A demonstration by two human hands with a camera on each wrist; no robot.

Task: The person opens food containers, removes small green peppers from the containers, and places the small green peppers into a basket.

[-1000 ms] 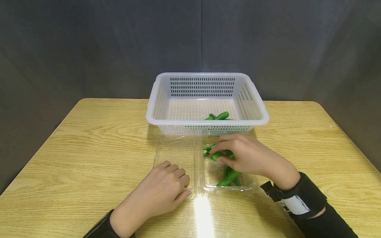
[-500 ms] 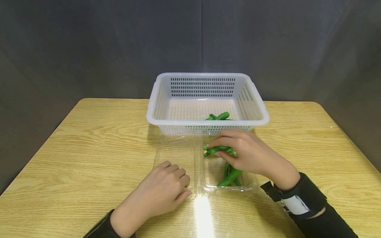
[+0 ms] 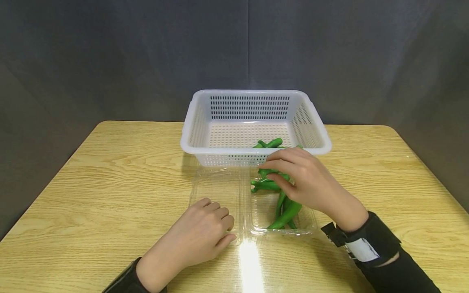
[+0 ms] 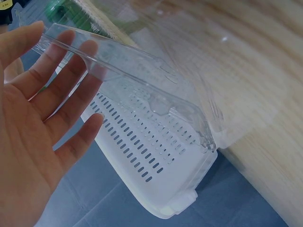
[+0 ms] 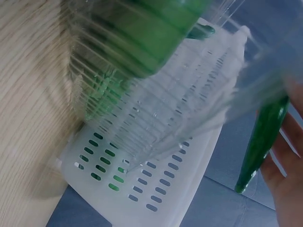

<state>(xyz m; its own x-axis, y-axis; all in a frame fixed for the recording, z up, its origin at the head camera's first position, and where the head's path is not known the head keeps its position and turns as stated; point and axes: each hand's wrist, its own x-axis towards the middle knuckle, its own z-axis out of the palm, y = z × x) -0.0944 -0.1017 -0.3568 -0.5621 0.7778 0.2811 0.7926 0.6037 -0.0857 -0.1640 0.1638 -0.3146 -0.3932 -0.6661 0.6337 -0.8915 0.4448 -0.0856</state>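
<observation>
Pinching one green pepper [image 5: 263, 141]: right hand [image 3: 304, 175] | left hand [image 3: 200, 232] relaxed, fingers empty | one clear container [image 3: 261, 206] | one white basket [image 3: 227, 151]

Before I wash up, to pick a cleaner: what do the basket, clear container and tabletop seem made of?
Basket: likely white plastic, satin, with even moulded-looking slots.
Clear container: apparently thin, glossy plastic; see-through, with bright edge glints.
Tabletop: yellowish wood grain, glossy where glare shows; solid wood or laminate, I can't tell.

Held green chili [image 5: 263, 144]: right hand [image 3: 305, 177] is partly covering it
Far chilies [image 3: 274, 143]: basket rim [image 3: 227, 151] is partly hiding them
</observation>
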